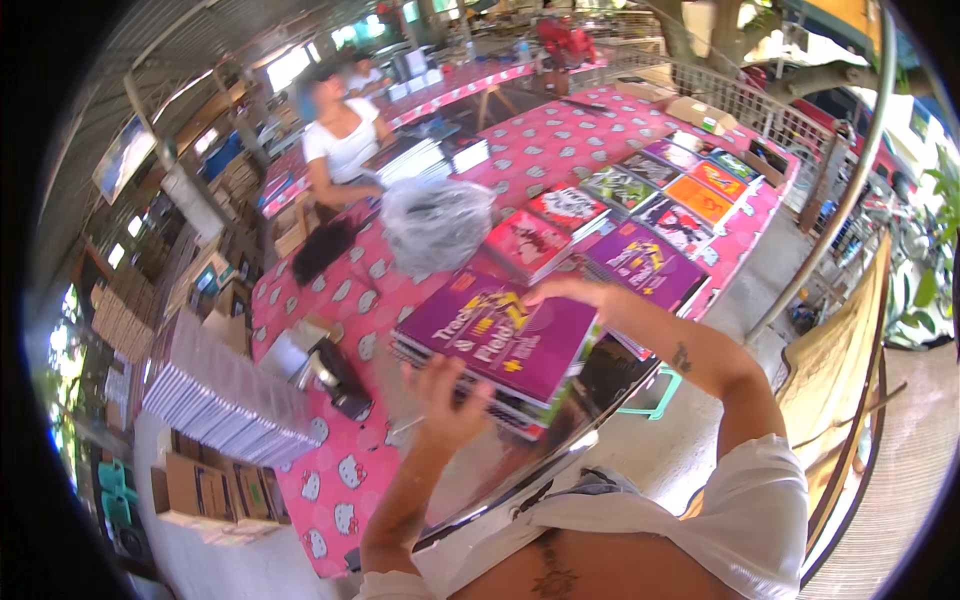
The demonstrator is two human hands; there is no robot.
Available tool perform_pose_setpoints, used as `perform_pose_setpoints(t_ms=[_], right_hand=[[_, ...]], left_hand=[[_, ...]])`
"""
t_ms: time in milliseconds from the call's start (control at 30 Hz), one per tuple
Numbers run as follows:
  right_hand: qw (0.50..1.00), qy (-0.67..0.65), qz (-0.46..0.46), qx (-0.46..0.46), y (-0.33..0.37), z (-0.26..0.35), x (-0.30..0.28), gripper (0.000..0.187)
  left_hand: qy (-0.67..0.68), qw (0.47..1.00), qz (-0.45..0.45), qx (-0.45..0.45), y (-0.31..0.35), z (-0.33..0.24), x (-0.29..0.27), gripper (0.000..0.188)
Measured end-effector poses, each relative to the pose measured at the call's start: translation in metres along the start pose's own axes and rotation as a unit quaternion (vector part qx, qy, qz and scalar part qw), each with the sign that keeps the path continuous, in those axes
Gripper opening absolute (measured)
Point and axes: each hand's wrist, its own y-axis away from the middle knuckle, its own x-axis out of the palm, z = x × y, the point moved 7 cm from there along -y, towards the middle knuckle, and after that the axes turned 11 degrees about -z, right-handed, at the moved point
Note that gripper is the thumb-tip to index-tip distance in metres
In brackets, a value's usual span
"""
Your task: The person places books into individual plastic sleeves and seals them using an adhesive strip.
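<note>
A stack of books [505,355] with a purple cover on top is lying at the near edge of the tabletop [345,470], which is wearing a pink cloth with white cartoon figures. The left hand [447,395] is hovering at the stack's near left corner, fingers spread wide and curled a little, its grip closing on nothing; whether the fingertips are touching the cover cannot be told. The right hand [572,292] is reaching across to the stack's far right corner, palm down and fingers stretched flat, seemingly resting on the top cover without clasping it. The stack is looking stiff and fairly heavy, and the glossy covers are likely slippery, so the books could be sliding over each other; taking hold low on two opposite sides, fingers under the bottom book, seems the safest place. Left of the stack a tape dispenser [335,375] is sitting, and farther left a long row of thin booklets [225,400] is lying. Behind the stack a crumpled clear bag [437,222] is sitting, and to the stack's right more coloured books [640,260] are lying in rows. Beyond the bag a person in a white top [343,140] is working.
</note>
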Motion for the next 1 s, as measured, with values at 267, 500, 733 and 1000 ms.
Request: perform_pose_setpoints(t_ms=[267,500,733,1000], right_hand=[[0.923,-0.218,0.291,-0.128,-0.091,-0.082,0.255,0.091],[0.919,0.117,0.196,-0.321,-0.176,-0.222,0.38,0.101],[0.92,0.092,0.205,-0.322,-0.177,-0.257,0.393,0.109],[0.907,0.131,0.128,-0.38,-0.183,-0.243,0.399,0.097]], left_hand=[[0.139,0.79,-0.084,-0.591,0.106,0.095,-0.209,0.072],[0.099,0.673,-0.179,-0.711,0.274,0.08,-0.328,0.047],[0.148,0.648,-0.166,-0.728,0.301,0.078,-0.353,0.078],[0.178,0.623,-0.173,-0.742,0.292,0.092,-0.342,0.084]])
